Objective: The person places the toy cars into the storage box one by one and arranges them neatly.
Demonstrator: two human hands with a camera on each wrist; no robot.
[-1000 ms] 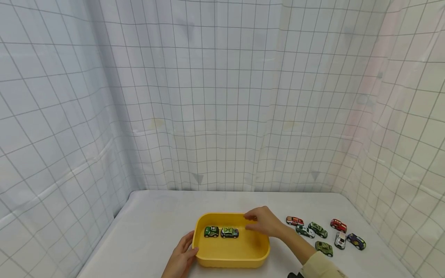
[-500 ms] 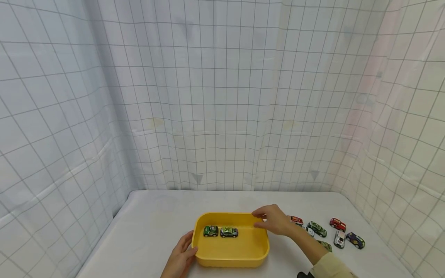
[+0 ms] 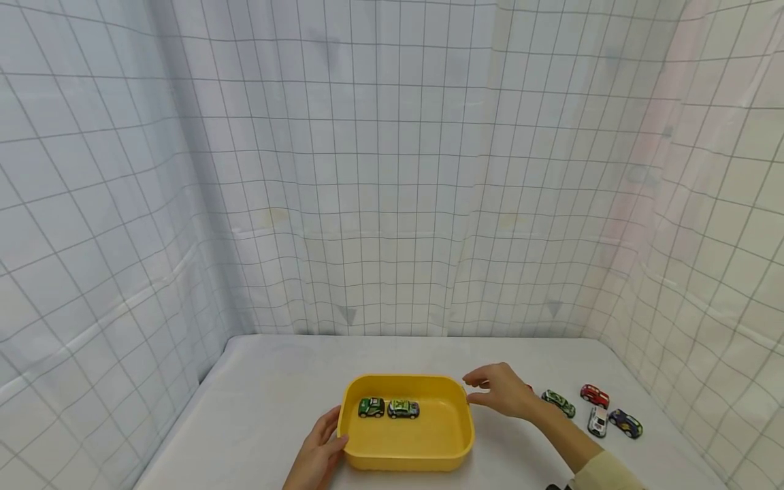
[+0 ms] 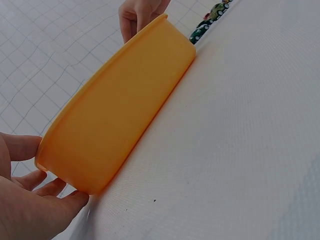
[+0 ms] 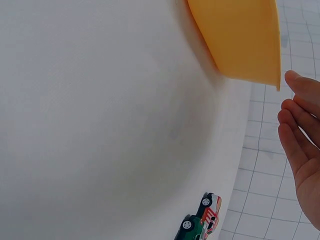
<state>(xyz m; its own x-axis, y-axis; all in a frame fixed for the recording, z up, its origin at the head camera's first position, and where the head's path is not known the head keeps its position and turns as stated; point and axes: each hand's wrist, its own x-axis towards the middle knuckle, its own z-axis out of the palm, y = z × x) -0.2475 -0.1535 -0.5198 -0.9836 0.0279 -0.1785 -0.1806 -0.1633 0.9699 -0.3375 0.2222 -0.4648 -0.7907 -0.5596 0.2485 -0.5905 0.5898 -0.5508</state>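
The yellow plastic bin (image 3: 407,463) stands on the white table, with a green toy car (image 3: 371,407) and a yellow-green toy car (image 3: 403,409) side by side inside. My left hand (image 3: 315,452) holds the bin's left end, thumb and fingers around its corner in the left wrist view. Just off the bin's right rim, my right hand (image 3: 505,391) hovers with nothing between thumb and fingers. Its fingers are loosely bent in the right wrist view. Beyond it lie more toy cars; a red one (image 3: 529,387) is mostly hidden behind the hand.
Right of my right hand lie a green camouflage car (image 3: 559,403), a red car (image 3: 595,395), a white car (image 3: 597,421) and a dark blue car (image 3: 625,423). White gridded curtains (image 3: 392,170) surround the table (image 3: 275,381) at the back and sides.
My right hand has moved right, from over the inside of the bin to just outside its right rim, its forearm now covering some cars. The left hand and bin stay put.
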